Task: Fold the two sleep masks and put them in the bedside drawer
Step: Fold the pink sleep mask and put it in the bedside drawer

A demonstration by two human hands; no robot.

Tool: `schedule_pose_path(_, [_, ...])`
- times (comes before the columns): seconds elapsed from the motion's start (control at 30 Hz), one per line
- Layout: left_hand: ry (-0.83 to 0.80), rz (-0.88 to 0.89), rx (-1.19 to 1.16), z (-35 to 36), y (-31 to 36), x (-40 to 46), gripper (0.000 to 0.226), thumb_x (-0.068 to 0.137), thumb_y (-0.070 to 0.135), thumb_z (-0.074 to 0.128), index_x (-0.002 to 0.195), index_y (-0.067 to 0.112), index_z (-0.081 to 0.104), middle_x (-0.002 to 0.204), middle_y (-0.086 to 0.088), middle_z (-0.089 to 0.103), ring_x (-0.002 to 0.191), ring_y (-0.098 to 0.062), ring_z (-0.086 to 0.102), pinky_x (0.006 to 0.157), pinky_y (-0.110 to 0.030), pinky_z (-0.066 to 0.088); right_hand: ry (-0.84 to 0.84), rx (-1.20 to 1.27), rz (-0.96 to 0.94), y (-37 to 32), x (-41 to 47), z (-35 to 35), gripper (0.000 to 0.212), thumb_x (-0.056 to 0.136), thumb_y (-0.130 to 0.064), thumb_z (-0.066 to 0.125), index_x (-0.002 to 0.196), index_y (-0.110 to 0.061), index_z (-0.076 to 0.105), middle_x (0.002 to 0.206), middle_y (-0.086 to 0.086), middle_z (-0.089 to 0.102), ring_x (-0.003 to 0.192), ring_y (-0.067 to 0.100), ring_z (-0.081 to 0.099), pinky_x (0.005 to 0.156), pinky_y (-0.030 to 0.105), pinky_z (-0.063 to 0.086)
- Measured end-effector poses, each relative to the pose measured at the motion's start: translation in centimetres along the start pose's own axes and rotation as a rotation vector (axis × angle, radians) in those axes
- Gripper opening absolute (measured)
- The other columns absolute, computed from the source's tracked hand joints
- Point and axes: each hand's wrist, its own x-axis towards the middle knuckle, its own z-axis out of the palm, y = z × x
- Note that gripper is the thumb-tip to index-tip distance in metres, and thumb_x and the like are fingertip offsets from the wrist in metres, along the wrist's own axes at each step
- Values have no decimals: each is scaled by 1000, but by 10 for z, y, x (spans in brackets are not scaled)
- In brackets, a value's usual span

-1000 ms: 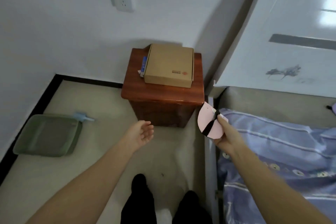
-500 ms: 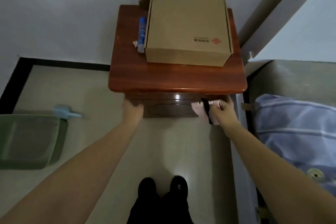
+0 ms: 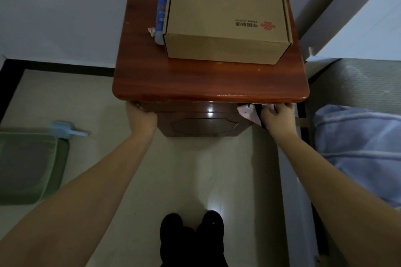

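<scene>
A reddish wooden bedside cabinet point(image 3: 208, 86) stands in front of me, its dark drawer front point(image 3: 204, 121) just under the overhanging top. My left hand point(image 3: 141, 117) grips the drawer's upper left corner under the tabletop edge. My right hand point(image 3: 277, 117) is at the drawer's upper right corner and holds a folded pink sleep mask point(image 3: 247, 114) with a black strap. Only one mask is in sight. The drawer shows no visible gap.
A cardboard box point(image 3: 225, 13) and a blue tube point(image 3: 161, 17) sit on the cabinet top. A green tray point(image 3: 28, 167) with a light blue scoop point(image 3: 65, 131) lies on the floor at left. The bed with a blue striped cover point(image 3: 360, 154) is at right. My feet point(image 3: 193, 238) stand below.
I have stepped up to the cabinet and bent over it. Both hands went from mid-air to the drawer's upper corners, the right one still holding the pink mask.
</scene>
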Motion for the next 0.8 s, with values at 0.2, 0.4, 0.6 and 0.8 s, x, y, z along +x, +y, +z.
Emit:
schedule_pose_path(0.2, [-53, 145, 111, -13, -8, 7, 53, 72, -3, 54, 78, 46, 37, 76, 18, 45, 66, 0, 50, 59, -14, 40, 37, -57, 9, 8, -5, -1, 26, 88, -12, 51, 107, 3, 57, 138, 19, 33, 101, 25, 47, 90, 26, 32])
schedule_pose_path(0.4, [-156, 142, 164, -31, -17, 6, 34, 77, 7, 66, 96, 29, 48, 88, 10, 54, 80, -7, 54, 71, -21, 42, -33, -84, -89, 25, -30, -18, 8, 89, -15, 52, 91, -19, 58, 136, 13, 35, 110, 22, 46, 94, 30, 33])
schedule_pose_path(0.6, [-288, 133, 394, -77, -40, -39, 26, 79, 19, 72, 91, 12, 50, 87, -2, 58, 83, -15, 54, 66, -19, 35, -81, -154, -3, 52, -77, -27, 16, 89, -14, 54, 101, -5, 61, 133, 16, 38, 100, 22, 48, 91, 36, 39])
schedule_pose_path(0.8, [-325, 130, 528, -90, -58, -55, 33, 75, 24, 76, 73, 11, 45, 54, 3, 44, 53, -18, 45, 45, -18, 31, -124, -163, 79, 71, -105, -18, 24, 89, -11, 53, 110, 1, 58, 128, 18, 42, 111, 31, 48, 96, 41, 41])
